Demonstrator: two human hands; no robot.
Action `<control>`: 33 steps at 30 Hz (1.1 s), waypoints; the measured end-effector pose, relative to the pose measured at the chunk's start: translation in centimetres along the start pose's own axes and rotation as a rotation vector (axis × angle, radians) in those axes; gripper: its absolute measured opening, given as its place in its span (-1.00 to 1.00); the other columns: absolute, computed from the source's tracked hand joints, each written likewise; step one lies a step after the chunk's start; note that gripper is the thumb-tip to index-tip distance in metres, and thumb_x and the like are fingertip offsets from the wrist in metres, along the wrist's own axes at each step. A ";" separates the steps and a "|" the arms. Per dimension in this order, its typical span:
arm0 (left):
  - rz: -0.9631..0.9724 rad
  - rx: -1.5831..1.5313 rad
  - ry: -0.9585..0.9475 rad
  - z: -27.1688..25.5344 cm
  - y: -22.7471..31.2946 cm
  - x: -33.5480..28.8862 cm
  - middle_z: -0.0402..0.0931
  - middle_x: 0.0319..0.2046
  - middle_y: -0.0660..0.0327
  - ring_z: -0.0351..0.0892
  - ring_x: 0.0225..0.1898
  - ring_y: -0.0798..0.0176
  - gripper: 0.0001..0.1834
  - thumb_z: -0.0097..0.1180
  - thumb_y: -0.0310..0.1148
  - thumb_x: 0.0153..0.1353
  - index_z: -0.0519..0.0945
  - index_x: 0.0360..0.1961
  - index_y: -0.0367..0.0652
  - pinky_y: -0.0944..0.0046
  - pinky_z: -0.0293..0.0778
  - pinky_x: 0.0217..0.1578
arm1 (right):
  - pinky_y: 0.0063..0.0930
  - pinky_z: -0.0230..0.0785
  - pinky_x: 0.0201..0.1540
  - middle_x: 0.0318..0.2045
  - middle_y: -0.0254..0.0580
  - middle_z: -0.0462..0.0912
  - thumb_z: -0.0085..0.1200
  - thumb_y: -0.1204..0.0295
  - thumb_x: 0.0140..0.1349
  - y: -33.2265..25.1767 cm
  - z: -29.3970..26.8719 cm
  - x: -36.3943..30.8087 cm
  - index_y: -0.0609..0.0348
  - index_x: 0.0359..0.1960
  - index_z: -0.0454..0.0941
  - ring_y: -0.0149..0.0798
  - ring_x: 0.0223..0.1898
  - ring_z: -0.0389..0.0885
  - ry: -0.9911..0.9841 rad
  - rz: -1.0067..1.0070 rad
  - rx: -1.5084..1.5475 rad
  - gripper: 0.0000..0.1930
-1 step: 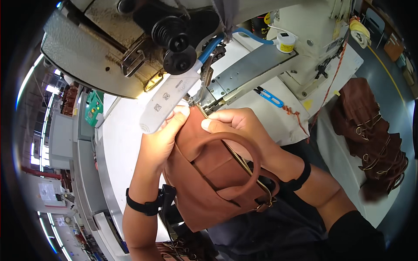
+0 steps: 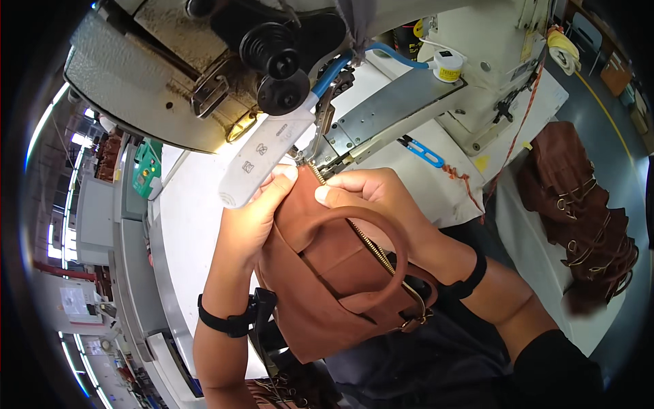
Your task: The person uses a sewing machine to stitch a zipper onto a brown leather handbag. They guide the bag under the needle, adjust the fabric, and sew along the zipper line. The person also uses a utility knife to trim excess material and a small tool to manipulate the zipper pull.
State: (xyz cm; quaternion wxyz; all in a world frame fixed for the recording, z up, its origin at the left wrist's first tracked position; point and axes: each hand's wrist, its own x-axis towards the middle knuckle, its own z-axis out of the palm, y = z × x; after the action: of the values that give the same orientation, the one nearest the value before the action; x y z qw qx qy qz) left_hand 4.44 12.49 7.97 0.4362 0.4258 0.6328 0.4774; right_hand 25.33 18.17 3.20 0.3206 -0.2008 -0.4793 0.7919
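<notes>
A brown leather handbag point(image 2: 300, 310) is held tilted beneath the head of a sewing machine point(image 2: 153, 102). Its top end lies against the machine's needle area point(image 2: 303, 158). My left hand point(image 2: 262, 204) pinches the bag's left side there, partly hidden by a white lamp point(image 2: 262, 160). On the other side, my right hand point(image 2: 375, 194) grips the bag by the brass-toothed zipper point(image 2: 371, 245), thumb and forefinger closed near its upper end. The rounded handle point(image 2: 400, 238) arches below my right hand. What the fingers do underneath is hidden.
A metal machine arm point(image 2: 395, 102) extends to the right. Blue thread snips point(image 2: 424, 153) tied to an orange cord lie on the white table point(image 2: 184, 232). More brown bags point(image 2: 579, 211) are heaped at the right. Further brown leather pieces point(image 2: 289, 392) sit below, and a green device point(image 2: 146, 169) stands left.
</notes>
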 end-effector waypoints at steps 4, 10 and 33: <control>-0.056 -0.051 0.003 -0.4 -0.2 0.4 0.74 -0.18 0.21 0.67 -0.19 0.41 -0.79 0.16 -0.32 0.50 0.70 -0.07 -0.25 0.38 0.57 -0.09 | -0.63 0.44 -0.29 -0.36 -0.47 0.67 0.20 0.33 0.48 -0.7 -0.3 0.1 0.31 -0.22 0.74 -0.63 -0.32 0.55 -0.002 0.010 -0.075 -0.75; -0.140 -0.216 0.018 0.5 0.7 0.3 0.70 -0.02 0.18 0.65 -0.02 0.33 -0.68 0.31 -0.39 0.39 0.64 0.11 -0.27 0.29 0.56 0.05 | -0.64 0.40 -0.30 -0.42 -0.47 0.65 0.24 0.29 0.43 -1.5 -0.7 0.5 0.29 -0.30 0.72 -0.65 -0.35 0.51 -0.005 0.009 -0.090 -0.73; -0.051 -0.191 0.006 -1.0 -3.3 1.5 0.68 -0.06 0.24 0.65 -0.07 0.38 -0.76 0.30 -0.42 0.40 0.62 0.04 -0.20 0.33 0.58 0.04 | -0.65 0.50 -0.22 -0.32 -0.44 0.69 0.21 0.38 0.49 -0.2 -1.1 -0.9 0.31 -0.17 0.73 -0.62 -0.25 0.57 -0.044 0.031 -0.003 -0.80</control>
State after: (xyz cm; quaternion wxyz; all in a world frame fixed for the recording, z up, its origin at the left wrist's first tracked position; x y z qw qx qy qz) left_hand 2.71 13.14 4.67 0.4848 0.3645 0.5966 0.5255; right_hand 26.72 18.36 2.89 0.2975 -0.1912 -0.4843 0.8002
